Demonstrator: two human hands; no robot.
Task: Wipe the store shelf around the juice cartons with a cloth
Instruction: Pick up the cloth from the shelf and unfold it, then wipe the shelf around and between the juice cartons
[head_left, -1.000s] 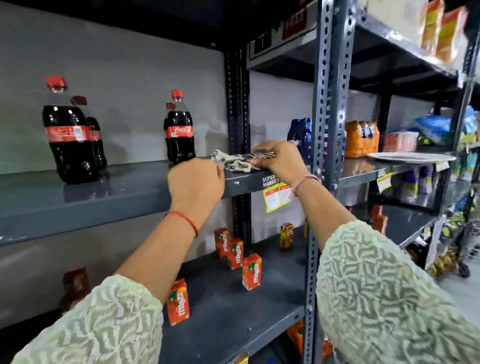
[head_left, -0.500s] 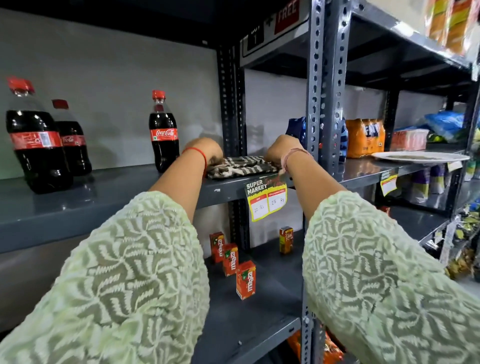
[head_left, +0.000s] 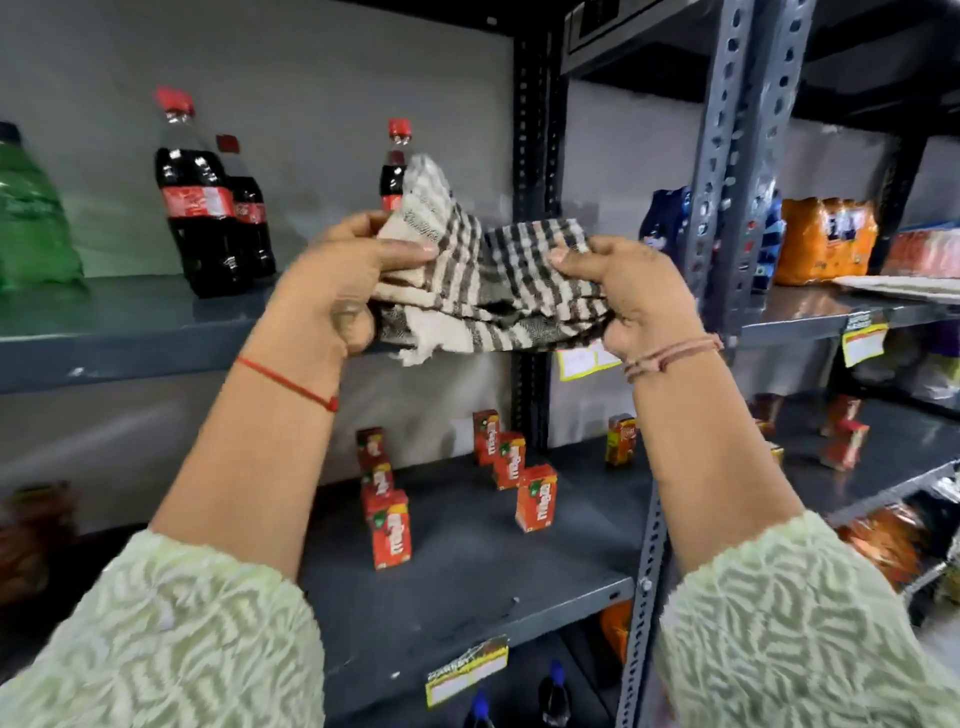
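A black-and-white striped cloth (head_left: 488, 291) hangs stretched in the air between my two hands, in front of the upper shelf. My left hand (head_left: 343, 291) grips its left end and my right hand (head_left: 628, 296) grips its right end. Below them, the grey lower shelf (head_left: 467, 587) carries several small red-orange juice cartons: one near the front (head_left: 390, 535), one in the middle (head_left: 536, 498), others behind (head_left: 509, 460), and one by the upright (head_left: 620, 439).
Cola bottles (head_left: 200, 208) and a green bottle (head_left: 28, 218) stand on the upper shelf (head_left: 130, 332). A perforated steel upright (head_left: 727, 171) divides the rack. Snack packs (head_left: 826, 241) and a plate (head_left: 904, 286) sit right of it, with more cartons (head_left: 844, 441) below.
Both hands have lifted the cloth off the upper shelf and pulled it back towards me; it is now held up and spread between them.
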